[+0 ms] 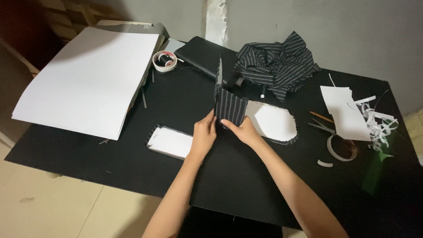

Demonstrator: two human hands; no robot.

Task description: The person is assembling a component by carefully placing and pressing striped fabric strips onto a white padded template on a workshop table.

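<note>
- From the head camera, we see our left hand and our right hand close together near the middle of the black table.
- Both hands grip a piece of card wrapped in black cloth with thin white stripes. It stands upright on the table. Our left hand pinches its left side. Our right hand's fingers lie flat on its front.
- Just right of it, a flat white card shape edged with the same cloth lies on the table, touching the upright piece.
- Left of our left hand lies a small white card with a striped cloth border.
- A big stack of white paper sheets covers the far left corner.
- A round roll of tape sits near the far edge, beside a black flat case.
- A crumpled heap of striped black cloth lies at the far edge.
- Near the right edge we see white paper scraps, grey scissors and another tape roll.
</note>
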